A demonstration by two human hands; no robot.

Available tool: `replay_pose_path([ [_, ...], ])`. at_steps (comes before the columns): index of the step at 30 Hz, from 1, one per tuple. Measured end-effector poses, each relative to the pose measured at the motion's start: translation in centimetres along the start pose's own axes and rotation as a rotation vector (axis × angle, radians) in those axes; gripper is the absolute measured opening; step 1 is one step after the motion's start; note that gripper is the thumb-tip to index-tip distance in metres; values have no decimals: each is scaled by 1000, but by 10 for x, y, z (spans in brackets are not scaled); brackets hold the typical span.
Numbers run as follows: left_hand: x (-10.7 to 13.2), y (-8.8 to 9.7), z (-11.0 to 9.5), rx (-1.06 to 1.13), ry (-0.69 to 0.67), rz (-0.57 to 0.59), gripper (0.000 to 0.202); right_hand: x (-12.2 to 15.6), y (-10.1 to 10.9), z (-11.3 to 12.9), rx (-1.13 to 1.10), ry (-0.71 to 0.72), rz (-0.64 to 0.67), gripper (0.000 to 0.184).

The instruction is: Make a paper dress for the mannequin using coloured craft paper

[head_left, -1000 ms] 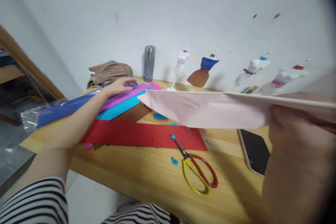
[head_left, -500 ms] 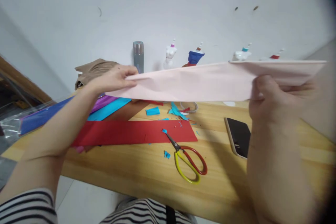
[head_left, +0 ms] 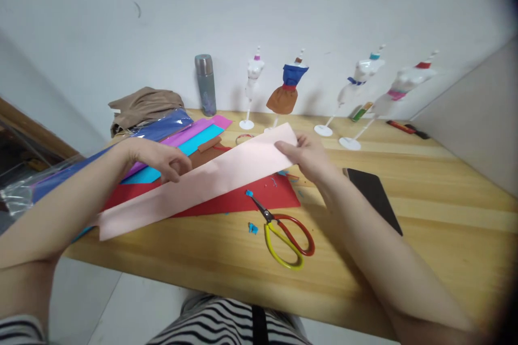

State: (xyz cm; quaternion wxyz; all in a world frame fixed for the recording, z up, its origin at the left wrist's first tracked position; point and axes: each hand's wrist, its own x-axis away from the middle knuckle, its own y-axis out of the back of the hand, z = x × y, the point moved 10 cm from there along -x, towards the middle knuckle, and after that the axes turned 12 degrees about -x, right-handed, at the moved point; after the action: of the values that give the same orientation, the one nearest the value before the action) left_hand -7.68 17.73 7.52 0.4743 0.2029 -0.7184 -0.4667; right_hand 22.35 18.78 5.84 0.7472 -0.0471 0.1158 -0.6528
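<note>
A pale pink paper strip point(head_left: 226, 170) slants above the table, its free end low at the left. My right hand point(head_left: 305, 156) pinches the strip's upper right end, thumb in front. My left hand point(head_left: 168, 164) is at the strip's upper edge, fingers loosely curled with a gap between them and the thumb; it does not appear to grip. Beneath the strip lies a flat red sheet point(head_left: 279, 194). Scissors point(head_left: 267, 216) with one red and one yellow handle rest with their tips on the red sheet, beside blue scraps point(head_left: 253, 228).
Blue, purple, cyan and brown sheets point(head_left: 200, 140) and a brown cloth point(head_left: 148, 105) lie left. A grey flask point(head_left: 206, 86) and several small white mannequins point(head_left: 289, 83), some dressed in coloured pieces, stand along the wall. A phone point(head_left: 374, 197) lies right on the wooden table point(head_left: 445, 199).
The strip has come down from a level, stretched hold to a slant. My right hand has moved left, and my left hand has come off the strip's left end. The view has shifted slightly.
</note>
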Motion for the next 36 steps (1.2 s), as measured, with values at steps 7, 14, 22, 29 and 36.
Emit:
replay_pose_path([
  [7,-57,-2,-48,105,-91,-82,52,-5,2,-6,25,81,10,31],
  [14,-54,29,-48,-114,86,-177,34,-6,23,10,38,204,-78,27],
  [22,29,56,-96,-481,272,-611,43,2,6,33,201,343,-25,9],
  [29,3,-49,-121,-372,-82,-196,54,-2,10,26,246,437,19,14],
  [36,-30,1,-106,-95,-143,-432,71,9,1,33,206,501,31,18],
])
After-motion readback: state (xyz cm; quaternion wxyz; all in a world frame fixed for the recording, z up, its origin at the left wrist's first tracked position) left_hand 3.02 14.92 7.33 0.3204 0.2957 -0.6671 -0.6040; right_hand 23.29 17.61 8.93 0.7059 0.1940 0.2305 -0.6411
